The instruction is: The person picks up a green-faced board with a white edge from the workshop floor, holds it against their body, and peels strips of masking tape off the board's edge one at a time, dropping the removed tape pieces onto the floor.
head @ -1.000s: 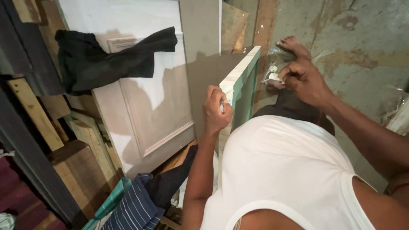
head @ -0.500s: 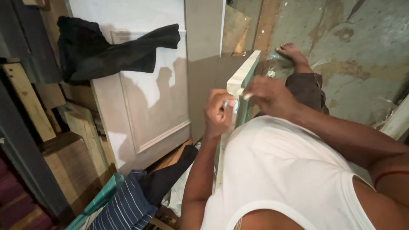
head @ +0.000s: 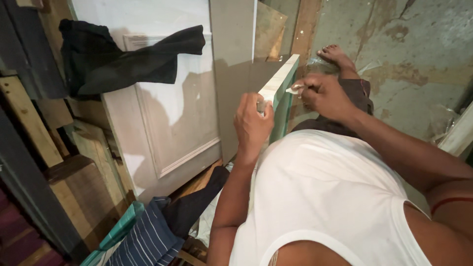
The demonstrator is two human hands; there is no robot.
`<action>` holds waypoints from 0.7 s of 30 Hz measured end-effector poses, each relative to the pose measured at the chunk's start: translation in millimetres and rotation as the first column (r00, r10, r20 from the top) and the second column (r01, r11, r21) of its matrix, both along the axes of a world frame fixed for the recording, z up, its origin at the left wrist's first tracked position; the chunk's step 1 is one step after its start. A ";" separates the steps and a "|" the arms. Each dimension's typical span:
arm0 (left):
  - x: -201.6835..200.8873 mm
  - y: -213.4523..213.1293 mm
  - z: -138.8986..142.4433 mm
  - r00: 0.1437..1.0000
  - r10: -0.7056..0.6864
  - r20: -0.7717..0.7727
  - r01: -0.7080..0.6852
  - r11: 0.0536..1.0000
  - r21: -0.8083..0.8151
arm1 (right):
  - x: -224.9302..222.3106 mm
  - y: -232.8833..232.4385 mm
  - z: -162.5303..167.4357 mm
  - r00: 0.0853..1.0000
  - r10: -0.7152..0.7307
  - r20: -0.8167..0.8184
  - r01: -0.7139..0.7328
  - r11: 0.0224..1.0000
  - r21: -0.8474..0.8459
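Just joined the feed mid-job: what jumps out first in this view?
At centre, a pale wooden board with a green side stands on edge; the left hand grips its near end while the right hand presses a small whitish piece to its top edge. Upper left, a dark cloth hangs over a white panelled door leaning against the wall. A bare foot rests on the worn green floor beyond the board.

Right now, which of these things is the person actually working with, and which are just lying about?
In use:
left hand gripping the green-edged board
right hand pinching a small pale scrap against the board's edge

Lying about:
black cloth draped over the white panelled door
striped fabric
wooden planks
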State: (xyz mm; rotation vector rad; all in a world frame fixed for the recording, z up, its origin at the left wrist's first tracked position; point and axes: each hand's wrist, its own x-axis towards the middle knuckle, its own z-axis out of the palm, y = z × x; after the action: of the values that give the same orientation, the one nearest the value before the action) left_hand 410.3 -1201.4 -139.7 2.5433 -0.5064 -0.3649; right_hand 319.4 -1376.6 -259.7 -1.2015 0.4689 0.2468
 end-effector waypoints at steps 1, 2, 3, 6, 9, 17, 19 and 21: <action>2.2 -0.2 0.6 1.000 -0.001 -0.005 0.001 1.000 -0.005 | -1.5 1.1 -5.3 0.995 0.031 0.093 -0.020 0.993 -0.113; 4.1 0.0 0.4 1.000 -0.020 0.003 0.020 1.000 0.004 | -3.1 0.9 -9.8 0.981 0.070 0.181 -0.028 0.973 -0.227; 5.8 0.4 -0.4 0.999 -0.040 0.008 0.040 0.999 0.013 | -4.4 0.1 -13.2 0.987 0.052 0.149 -0.026 0.985 -0.172; 8.6 0.3 -5.6 0.998 -0.061 0.006 0.061 0.998 0.022 | -6.5 -6.0 -18.3 0.999 0.009 0.035 -0.008 1.000 -0.020; 9.1 -2.3 -10.8 0.999 -0.048 0.020 0.047 0.997 0.054 | -6.0 -14.4 -18.6 0.997 -0.027 -0.070 0.031 0.997 0.068; -3.4 8.8 -1.2 1.000 -0.013 -0.023 0.011 0.998 -0.056 | -4.8 -26.7 -17.9 0.978 -0.048 -0.203 0.075 0.989 0.126; -9.2 11.0 -5.3 0.990 -0.083 0.110 0.083 0.997 0.005 | -4.3 -24.9 -17.3 0.986 -0.045 -0.158 0.059 0.995 0.086; -13.4 11.1 -14.9 0.965 -0.106 0.238 0.101 0.994 0.030 | -3.0 -22.3 -15.6 0.994 -0.020 -0.105 0.028 0.997 0.078</action>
State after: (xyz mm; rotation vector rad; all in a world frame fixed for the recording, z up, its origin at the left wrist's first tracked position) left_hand 396.9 -1190.3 -154.6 2.5984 -0.7312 -0.0981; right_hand 316.4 -1398.9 -275.3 -1.1087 0.5590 0.3060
